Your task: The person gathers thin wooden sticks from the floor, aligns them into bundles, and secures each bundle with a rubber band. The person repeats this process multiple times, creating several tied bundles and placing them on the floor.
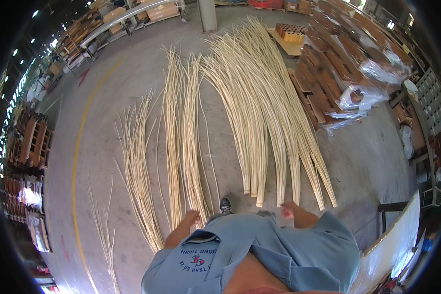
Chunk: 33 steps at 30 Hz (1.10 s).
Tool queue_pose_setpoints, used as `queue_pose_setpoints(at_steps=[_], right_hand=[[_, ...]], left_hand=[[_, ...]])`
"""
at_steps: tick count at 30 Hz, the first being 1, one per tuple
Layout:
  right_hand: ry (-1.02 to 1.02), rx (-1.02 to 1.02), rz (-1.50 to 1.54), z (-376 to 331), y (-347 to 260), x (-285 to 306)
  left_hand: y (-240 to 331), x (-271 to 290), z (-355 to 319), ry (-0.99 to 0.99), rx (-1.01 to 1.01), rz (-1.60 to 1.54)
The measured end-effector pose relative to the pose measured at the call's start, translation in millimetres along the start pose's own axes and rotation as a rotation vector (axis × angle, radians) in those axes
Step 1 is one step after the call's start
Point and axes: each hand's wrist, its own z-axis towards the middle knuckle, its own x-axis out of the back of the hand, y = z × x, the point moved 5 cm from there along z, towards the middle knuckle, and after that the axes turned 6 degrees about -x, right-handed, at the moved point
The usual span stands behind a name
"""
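The left hand [193,216] overlaps a slim pale cane bundle [190,161]; the right hand [287,211] hangs near thicker cane bundles [259,112]. Whether either grips, I cannot tell. All lie on grey concrete floor [377,161], between a yellow line [75,171] and plastic-wrapped brown wooden stacks [323,73].

Long, thin, straw-coloured canes, laid flat in bundles on a concrete floor [95,161]. At right, a broad group of bundles [259,108]: lower ends gathered tight and cut nearly square, standing apart from one another; far ends splaying, curving leftward and overlapping. At centre, two slimmer bundles [172,108], side by side, nearly straight, with frayed tips; just beside, a single loose cane [208,147]. Farther left, a slanting bundle [141,196], spread at the top; leftmost, a few sparse strands [111,269].
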Motion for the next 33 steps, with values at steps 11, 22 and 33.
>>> queue_pose_setpoints(at_steps=[11, 22, 33], right_hand=[[-0.022, 0.238, -0.237, -31.9, -204.2, -93.4], [0.043, 0.541, -0.181, -81.2, -780.7, -220.6], [0.107, 0.535, 0.027, -106.0, -1091.6, -236.4]], left_hand=[[331.9, 150.6, 123.1, 0.317, -0.288, -0.024], [504.1, 195.6, 243.6, 0.024, -0.251, 0.325], [842.6, 269.5, 460.8, 0.051, -0.165, -0.065]])
